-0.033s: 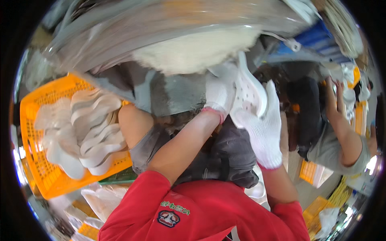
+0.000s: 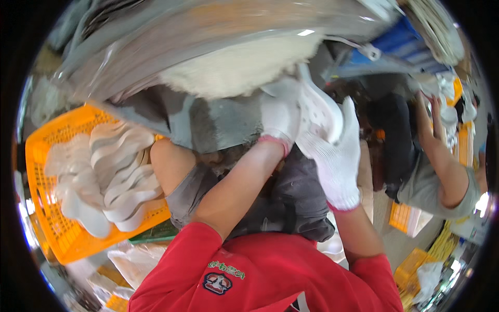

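Both my hands wear white knit gloves and hold a white, curved, spoon-shaped piece with small holes [image 2: 318, 115], tilted upright in front of me. My left hand [image 2: 280, 112] is closed on its left side, with the fingertips partly hidden behind it. At the lower right, my right hand [image 2: 335, 166] grips its near end, thumb pointing up. The upper end of the piece is close to a fuzzy cream-coloured buffing wheel [image 2: 244, 67]; whether they touch I cannot tell.
A yellow plastic basket [image 2: 49, 218] on my left holds several white wavy pieces [image 2: 122, 156]. Clear plastic sheeting [image 2: 171, 47] hangs over the wheel. Below it is a grey, dusty guard [image 2: 236, 125]. A co-worker's arm [image 2: 442, 156] reaches among white pieces at the right.
My hands and the perforated piece show slightly further left, as does the wheel; the whole view has shifted a little. My grip on the piece looks the same.
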A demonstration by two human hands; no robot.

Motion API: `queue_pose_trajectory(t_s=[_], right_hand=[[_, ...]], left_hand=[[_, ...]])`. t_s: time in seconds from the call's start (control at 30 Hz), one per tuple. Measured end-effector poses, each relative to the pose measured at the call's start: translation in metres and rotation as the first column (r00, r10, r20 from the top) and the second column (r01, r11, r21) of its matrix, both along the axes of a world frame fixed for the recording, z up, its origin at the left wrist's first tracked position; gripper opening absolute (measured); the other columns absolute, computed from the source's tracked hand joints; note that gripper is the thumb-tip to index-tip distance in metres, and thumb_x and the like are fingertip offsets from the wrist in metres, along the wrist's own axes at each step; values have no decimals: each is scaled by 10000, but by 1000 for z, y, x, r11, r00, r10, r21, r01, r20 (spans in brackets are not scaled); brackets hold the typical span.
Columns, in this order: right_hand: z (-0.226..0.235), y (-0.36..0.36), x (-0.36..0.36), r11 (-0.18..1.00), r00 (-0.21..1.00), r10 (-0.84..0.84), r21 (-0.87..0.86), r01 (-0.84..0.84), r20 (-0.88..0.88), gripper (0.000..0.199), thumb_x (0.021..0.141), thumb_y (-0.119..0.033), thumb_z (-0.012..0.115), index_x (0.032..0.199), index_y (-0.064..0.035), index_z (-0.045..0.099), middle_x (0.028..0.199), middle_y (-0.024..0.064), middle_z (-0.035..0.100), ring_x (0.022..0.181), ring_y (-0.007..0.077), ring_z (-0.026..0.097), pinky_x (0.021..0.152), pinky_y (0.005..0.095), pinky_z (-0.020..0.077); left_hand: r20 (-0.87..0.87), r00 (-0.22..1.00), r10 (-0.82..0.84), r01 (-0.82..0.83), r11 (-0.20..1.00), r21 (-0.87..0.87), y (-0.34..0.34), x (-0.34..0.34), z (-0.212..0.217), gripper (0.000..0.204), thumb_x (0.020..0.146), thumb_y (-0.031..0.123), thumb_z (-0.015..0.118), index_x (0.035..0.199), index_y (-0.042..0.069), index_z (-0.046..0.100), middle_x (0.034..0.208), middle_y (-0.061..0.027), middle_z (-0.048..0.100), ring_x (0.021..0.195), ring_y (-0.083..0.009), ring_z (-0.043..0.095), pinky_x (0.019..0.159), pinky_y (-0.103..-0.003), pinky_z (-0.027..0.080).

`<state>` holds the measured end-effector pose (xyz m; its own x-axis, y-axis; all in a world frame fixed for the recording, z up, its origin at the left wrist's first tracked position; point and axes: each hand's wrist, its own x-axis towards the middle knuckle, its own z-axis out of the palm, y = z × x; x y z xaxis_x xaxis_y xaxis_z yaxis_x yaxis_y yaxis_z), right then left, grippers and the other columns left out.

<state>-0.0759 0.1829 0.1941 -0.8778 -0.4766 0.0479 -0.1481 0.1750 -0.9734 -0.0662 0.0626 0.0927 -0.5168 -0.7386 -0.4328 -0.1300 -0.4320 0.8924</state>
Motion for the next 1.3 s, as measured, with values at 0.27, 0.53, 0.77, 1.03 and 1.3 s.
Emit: queue_pose_trajectory(t_s=[0.27, 0.53, 0.77, 1.03, 1.3], right_hand=[[-84, -48, -62, 993, 946, 10, 118, 30, -324, 808, 877, -299, 799, 1554, 49, 529, 1244, 326, 736, 1124, 451, 753, 958, 457, 612], [-79, -91, -89, 822, 617, 456, 569, -17, -641, 356, 913, -224, 728, 1153, 40, 741, 1099, 251, 770, 973, 315, 744, 858, 402, 587], [7, -8, -32, 689, 303, 711, 716, -117, -635, 479, 854, -163, 748, 1326, -80, 722, 1308, 154, 729, 1161, 365, 712, 1119, 449, 511], [-29, -4, 48, 763, 392, 646, 555, -332, -655, 447, 897, -135, 717, 1340, -78, 699, 1217, 135, 785, 920, 307, 785, 744, 406, 624], [-35, -71, 37, 793, 505, 574, 591, -148, -644, 391, 904, -150, 747, 1294, -129, 748, 860, 140, 741, 718, 344, 726, 656, 450, 586]], left_hand=[[502, 852, -148, 507, 472, -721, -121, 5, -61, 601, 1065, 526, 613, 1511, 123, 616, 1305, -279, 738, 1257, -427, 698, 1024, -450, 571], [651, 566, -506, 824, 385, -417, -87, 103, -29, 458, 1023, 335, 676, 1393, 69, 717, 1224, -248, 777, 1055, -410, 776, 1003, -444, 598], [-358, 910, -212, 276, 951, 140, -64, 17, -47, 329, 1055, 205, 697, 1301, -9, 742, 1174, -118, 771, 1104, -206, 719, 932, -329, 582], [-605, 768, 209, 365, 633, 683, -53, 93, -19, 865, 1076, 776, 415, 1492, 35, 582, 1314, -227, 695, 1087, -426, 711, 988, -562, 590], [-464, 878, -117, 18, 977, -213, -104, 37, -99, 381, 960, 362, 661, 1267, 148, 731, 1173, -128, 764, 1097, -337, 735, 929, -455, 596]])
